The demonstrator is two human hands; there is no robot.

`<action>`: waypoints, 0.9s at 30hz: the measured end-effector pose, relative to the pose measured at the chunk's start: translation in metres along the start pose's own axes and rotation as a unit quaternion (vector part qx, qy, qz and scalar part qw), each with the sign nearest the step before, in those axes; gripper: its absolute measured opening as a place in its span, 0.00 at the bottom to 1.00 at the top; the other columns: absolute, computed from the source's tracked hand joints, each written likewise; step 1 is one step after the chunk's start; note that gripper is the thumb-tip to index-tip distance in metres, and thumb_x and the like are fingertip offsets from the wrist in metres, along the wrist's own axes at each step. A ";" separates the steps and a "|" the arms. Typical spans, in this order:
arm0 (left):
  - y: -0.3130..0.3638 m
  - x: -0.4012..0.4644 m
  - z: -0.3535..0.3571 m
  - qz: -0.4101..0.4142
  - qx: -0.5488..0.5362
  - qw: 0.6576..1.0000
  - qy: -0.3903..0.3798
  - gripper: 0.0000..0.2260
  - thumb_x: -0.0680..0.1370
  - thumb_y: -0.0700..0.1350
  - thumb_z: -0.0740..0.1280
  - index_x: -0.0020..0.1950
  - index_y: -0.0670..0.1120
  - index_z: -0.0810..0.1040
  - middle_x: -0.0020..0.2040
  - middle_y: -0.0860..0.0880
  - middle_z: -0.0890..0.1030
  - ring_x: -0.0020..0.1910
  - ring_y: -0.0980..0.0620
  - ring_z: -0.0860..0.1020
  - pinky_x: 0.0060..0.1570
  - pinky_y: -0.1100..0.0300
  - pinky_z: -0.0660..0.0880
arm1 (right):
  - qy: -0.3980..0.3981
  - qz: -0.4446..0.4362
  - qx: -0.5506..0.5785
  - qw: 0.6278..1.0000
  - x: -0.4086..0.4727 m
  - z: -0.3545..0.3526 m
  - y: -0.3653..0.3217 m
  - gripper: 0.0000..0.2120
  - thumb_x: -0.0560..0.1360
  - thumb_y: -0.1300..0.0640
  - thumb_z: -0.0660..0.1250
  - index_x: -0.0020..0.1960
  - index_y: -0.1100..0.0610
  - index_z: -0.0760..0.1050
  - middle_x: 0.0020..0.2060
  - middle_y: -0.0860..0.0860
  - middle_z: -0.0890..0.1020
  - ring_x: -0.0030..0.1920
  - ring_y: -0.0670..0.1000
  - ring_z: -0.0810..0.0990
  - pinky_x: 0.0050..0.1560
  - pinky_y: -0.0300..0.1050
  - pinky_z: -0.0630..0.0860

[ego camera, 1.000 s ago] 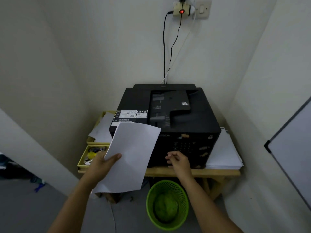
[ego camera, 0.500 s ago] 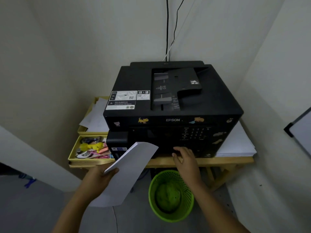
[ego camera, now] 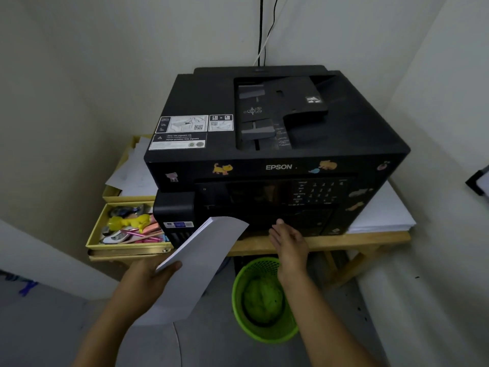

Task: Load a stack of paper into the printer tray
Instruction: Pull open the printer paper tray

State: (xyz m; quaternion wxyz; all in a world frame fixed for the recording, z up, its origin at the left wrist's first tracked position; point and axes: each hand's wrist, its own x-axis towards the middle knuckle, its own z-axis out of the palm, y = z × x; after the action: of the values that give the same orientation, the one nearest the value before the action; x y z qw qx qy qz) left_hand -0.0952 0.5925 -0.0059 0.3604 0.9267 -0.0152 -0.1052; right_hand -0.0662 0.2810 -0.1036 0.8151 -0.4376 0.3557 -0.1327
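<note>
The left hand (ego camera: pixel 148 280) is clamped on the near end of the paper stack (ego camera: pixel 203 263), thumb on top. The stack's long axis runs up and away from that grip, its far edge just short of the printer (ego camera: pixel 277 144) front, low and left of centre. The right hand (ego camera: pixel 289 243), fingers relaxed and holding nothing, reaches for the printer's lower front edge above the worktop (ego camera: pixel 370 238); it is nearer to where the tray, not visibly pulled out, likely sits.
</note>
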 end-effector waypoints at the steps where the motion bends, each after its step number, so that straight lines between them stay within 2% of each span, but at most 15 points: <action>1: -0.001 0.002 0.000 0.002 0.000 1.000 -0.001 0.07 0.81 0.50 0.71 0.58 0.59 0.79 0.48 0.52 0.86 0.45 0.54 0.85 0.45 0.51 0.84 | 0.004 0.014 0.035 0.999 0.000 0.004 0.002 0.18 0.80 0.53 0.77 0.63 0.63 0.80 0.56 0.59 0.88 0.59 0.55 0.89 0.64 0.48 0.83; 5: -0.005 0.007 0.000 0.010 -0.002 1.000 -0.010 0.08 0.81 0.50 0.71 0.58 0.59 0.78 0.47 0.54 0.85 0.45 0.56 0.84 0.45 0.51 0.84 | 0.019 0.047 0.149 0.987 0.002 0.013 0.007 0.18 0.80 0.53 0.76 0.63 0.63 0.78 0.60 0.63 0.84 0.63 0.58 0.86 0.69 0.52 0.81; 9: -0.009 0.008 0.000 0.014 -0.006 1.000 -0.011 0.07 0.80 0.51 0.71 0.55 0.63 0.77 0.46 0.56 0.86 0.43 0.57 0.85 0.44 0.53 0.84 | 0.030 0.089 0.208 0.974 0.006 0.012 0.005 0.14 0.81 0.55 0.75 0.61 0.62 0.79 0.64 0.63 0.82 0.65 0.58 0.83 0.71 0.52 0.79; 12: -0.013 0.008 0.002 0.007 -0.016 1.000 -0.009 0.09 0.80 0.51 0.71 0.52 0.66 0.76 0.45 0.56 0.86 0.43 0.56 0.86 0.44 0.53 0.84 | 0.016 0.107 0.235 0.966 0.007 0.010 0.005 0.23 0.81 0.53 0.75 0.70 0.64 0.76 0.64 0.60 0.81 0.67 0.57 0.81 0.74 0.51 0.77; 14: -0.015 0.008 0.004 0.001 -0.024 1.000 -0.011 0.07 0.80 0.51 0.71 0.55 0.62 0.78 0.47 0.55 0.86 0.44 0.56 0.86 0.44 0.55 0.84 | 0.007 0.114 0.241 0.964 0.007 0.010 0.005 0.28 0.81 0.51 0.75 0.74 0.63 0.73 0.62 0.58 0.80 0.66 0.56 0.80 0.75 0.51 0.76; 17: -0.017 0.008 0.005 0.004 -0.024 1.000 -0.008 0.07 0.80 0.51 0.71 0.58 0.59 0.79 0.48 0.54 0.87 0.44 0.55 0.86 0.44 0.54 0.85 | -0.002 0.115 0.246 0.963 0.008 0.012 0.005 0.28 0.82 0.51 0.74 0.76 0.62 0.71 0.61 0.57 0.79 0.68 0.55 0.77 0.78 0.52 0.73; 19: -0.016 0.007 0.005 0.003 -0.025 1.000 -0.010 0.07 0.80 0.51 0.71 0.56 0.61 0.78 0.47 0.56 0.86 0.44 0.55 0.86 0.45 0.52 0.85 | -0.006 0.111 0.244 0.963 0.008 0.014 0.006 0.25 0.82 0.52 0.73 0.75 0.61 0.72 0.66 0.58 0.78 0.68 0.55 0.77 0.79 0.53 0.72; 22: -0.014 0.007 0.006 0.001 -0.020 1.000 -0.012 0.08 0.80 0.51 0.71 0.53 0.65 0.77 0.46 0.58 0.85 0.44 0.56 0.85 0.45 0.53 0.85 | -0.010 0.101 0.240 0.966 0.008 0.015 0.006 0.23 0.82 0.54 0.73 0.73 0.61 0.75 0.69 0.59 0.78 0.69 0.54 0.78 0.78 0.52 0.73; 27: -0.005 0.008 0.006 0.003 -0.003 1.000 -0.015 0.08 0.81 0.51 0.70 0.60 0.57 0.78 0.45 0.59 0.83 0.43 0.60 0.82 0.38 0.63 0.80 | -0.003 0.081 0.217 0.973 0.008 0.016 0.007 0.28 0.80 0.51 0.74 0.75 0.62 0.74 0.69 0.59 0.80 0.71 0.56 0.79 0.69 0.47 0.78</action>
State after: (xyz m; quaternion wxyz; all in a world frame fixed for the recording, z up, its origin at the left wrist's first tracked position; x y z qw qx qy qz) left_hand -0.0887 0.5912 -0.0151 0.3628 0.9241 -0.0228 -0.1176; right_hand -0.0497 0.2907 -0.1071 0.8997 -0.2199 0.3505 -0.1390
